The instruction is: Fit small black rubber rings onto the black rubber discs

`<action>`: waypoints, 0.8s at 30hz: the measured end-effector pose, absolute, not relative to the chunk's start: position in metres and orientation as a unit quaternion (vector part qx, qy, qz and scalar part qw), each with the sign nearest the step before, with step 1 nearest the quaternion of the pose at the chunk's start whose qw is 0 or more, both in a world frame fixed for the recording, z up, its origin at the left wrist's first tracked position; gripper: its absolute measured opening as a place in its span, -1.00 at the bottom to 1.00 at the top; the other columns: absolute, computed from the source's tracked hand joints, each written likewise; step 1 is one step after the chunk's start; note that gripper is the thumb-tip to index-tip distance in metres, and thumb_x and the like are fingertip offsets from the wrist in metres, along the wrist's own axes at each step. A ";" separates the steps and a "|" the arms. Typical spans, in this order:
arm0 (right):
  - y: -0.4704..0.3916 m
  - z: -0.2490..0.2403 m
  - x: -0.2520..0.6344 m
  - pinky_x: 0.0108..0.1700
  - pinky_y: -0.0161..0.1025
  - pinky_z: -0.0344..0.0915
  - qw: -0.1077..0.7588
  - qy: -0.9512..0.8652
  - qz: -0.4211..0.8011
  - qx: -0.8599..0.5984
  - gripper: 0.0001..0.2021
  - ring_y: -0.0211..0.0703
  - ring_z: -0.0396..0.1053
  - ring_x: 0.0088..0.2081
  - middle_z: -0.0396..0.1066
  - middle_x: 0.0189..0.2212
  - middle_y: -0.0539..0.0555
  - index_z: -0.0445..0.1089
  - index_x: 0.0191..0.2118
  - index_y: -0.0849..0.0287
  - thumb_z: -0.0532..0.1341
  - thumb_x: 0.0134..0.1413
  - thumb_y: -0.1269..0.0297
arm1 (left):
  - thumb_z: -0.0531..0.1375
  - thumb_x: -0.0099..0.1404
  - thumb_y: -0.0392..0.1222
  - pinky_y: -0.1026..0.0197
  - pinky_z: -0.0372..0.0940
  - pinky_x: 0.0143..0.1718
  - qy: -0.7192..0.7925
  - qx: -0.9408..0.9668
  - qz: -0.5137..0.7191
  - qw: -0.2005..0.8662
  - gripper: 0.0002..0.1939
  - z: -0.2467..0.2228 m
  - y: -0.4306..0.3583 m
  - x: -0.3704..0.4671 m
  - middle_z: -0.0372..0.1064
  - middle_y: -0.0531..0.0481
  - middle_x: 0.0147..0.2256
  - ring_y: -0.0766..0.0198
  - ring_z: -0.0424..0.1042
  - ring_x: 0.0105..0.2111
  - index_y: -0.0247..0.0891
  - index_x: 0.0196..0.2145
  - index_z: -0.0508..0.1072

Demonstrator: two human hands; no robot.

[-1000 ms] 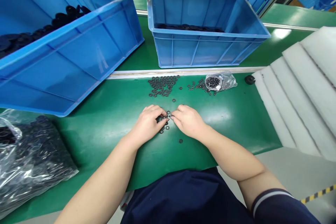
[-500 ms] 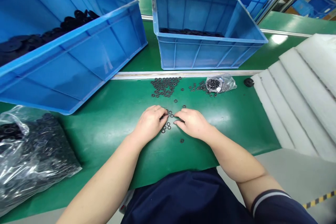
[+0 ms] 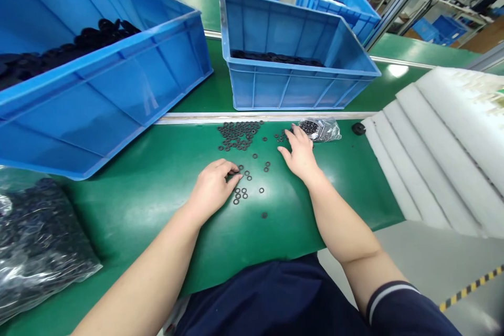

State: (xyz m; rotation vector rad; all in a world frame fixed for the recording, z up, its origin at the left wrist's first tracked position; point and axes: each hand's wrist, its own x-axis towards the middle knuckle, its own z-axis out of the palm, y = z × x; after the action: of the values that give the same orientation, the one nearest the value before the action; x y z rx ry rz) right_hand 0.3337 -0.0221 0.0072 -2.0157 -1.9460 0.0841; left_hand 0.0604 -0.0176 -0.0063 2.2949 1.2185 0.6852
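Note:
My left hand [image 3: 214, 184] rests on the green table with its fingers curled toward the thumb. Something dark shows in the gap between them, too hidden to make out. Loose black rings [image 3: 244, 196] lie beside its fingertips, and several more are scattered to the right. My right hand [image 3: 301, 155] is open, fingers spread, over small dark parts [image 3: 280, 136] in front of a clear plastic bag [image 3: 328, 130]. That bag lies on its side with more small parts at its mouth. A flat group of black rings [image 3: 238, 134] lies farther back, left of the right hand.
Two blue bins [image 3: 157, 68] [image 3: 299, 84] with black parts stand behind the work area. At left sits a large clear bag [image 3: 51, 236] of dark parts. White foam sheets [image 3: 409, 157] are stacked at right, near a black round piece [image 3: 358, 128].
My right hand has moved away from the left hand, back and to the right, to the small parts by the bag, and its fingers have spread. The left hand stays by the rings. The view has shifted slightly.

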 end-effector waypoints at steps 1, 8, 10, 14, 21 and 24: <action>-0.021 0.007 0.330 0.26 0.16 0.02 0.160 -0.689 0.033 -0.706 -0.47 0.17 -0.08 0.36 -0.01 0.36 0.32 0.18 0.28 0.26 0.11 0.28 0.14 | 0.19 0.27 -0.15 0.14 0.33 -0.22 0.442 0.834 0.247 0.220 -0.88 -0.006 -0.018 0.061 0.44 -0.05 -0.35 0.15 0.45 -0.30 -0.24 -0.33 0.47; -0.024 0.001 0.316 0.36 0.10 -0.15 0.104 -0.720 0.057 -0.684 -0.53 0.12 -0.12 0.40 0.05 0.35 0.31 0.20 0.29 0.32 0.02 0.34 0.26 | 0.10 0.32 -0.16 0.15 0.31 -0.22 0.405 0.848 0.252 0.229 -0.80 -0.004 -0.020 0.065 0.48 -0.04 -0.38 0.19 0.45 -0.34 -0.24 -0.36 0.49; -0.029 0.000 0.314 0.36 0.05 -0.10 0.109 -0.733 0.066 -0.668 -0.54 0.08 -0.10 0.39 0.07 0.34 0.31 0.22 0.27 0.36 0.00 0.33 0.34 | 0.10 0.32 -0.16 0.16 0.31 -0.21 0.392 0.851 0.258 0.235 -0.80 -0.005 -0.020 0.065 0.48 -0.04 -0.37 0.20 0.45 -0.33 -0.23 -0.35 0.50; -0.035 -0.002 0.316 0.31 0.02 0.04 0.140 -0.749 0.085 -0.642 -0.59 0.05 0.03 0.34 0.21 0.26 0.29 0.33 0.19 0.32 0.05 0.27 0.42 | 0.12 0.34 -0.16 0.21 0.32 -0.27 0.403 0.838 0.298 0.217 -0.81 -0.010 -0.021 0.066 0.44 -0.01 -0.42 0.25 0.43 -0.39 -0.25 -0.27 0.51; -0.029 0.001 0.323 0.05 0.03 0.17 0.167 -0.719 0.065 -0.672 -0.72 0.12 0.20 0.06 0.42 0.04 0.22 0.48 0.02 0.17 0.18 0.22 0.35 | 0.10 0.38 -0.18 0.18 0.36 -0.19 0.395 0.841 0.339 0.150 -0.80 -0.004 -0.006 0.093 0.47 -0.07 -0.32 0.23 0.44 -0.31 -0.26 -0.21 0.52; -0.026 0.004 0.325 -0.02 -0.03 0.14 0.159 -0.707 0.060 -0.686 -0.74 0.09 0.20 0.02 0.40 -0.02 0.21 0.49 0.01 0.12 0.18 0.24 0.32 | 0.11 0.37 -0.17 0.08 0.36 -0.07 0.358 0.881 0.278 0.134 -0.76 0.003 0.017 0.122 0.46 -0.14 -0.23 0.13 0.45 -0.18 -0.25 -0.12 0.53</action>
State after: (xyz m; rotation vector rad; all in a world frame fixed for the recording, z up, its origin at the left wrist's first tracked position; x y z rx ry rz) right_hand 0.3246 -0.0256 0.0044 -1.9618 -2.0206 0.1708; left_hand 0.1221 0.0171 0.0027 2.5553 1.0382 0.8046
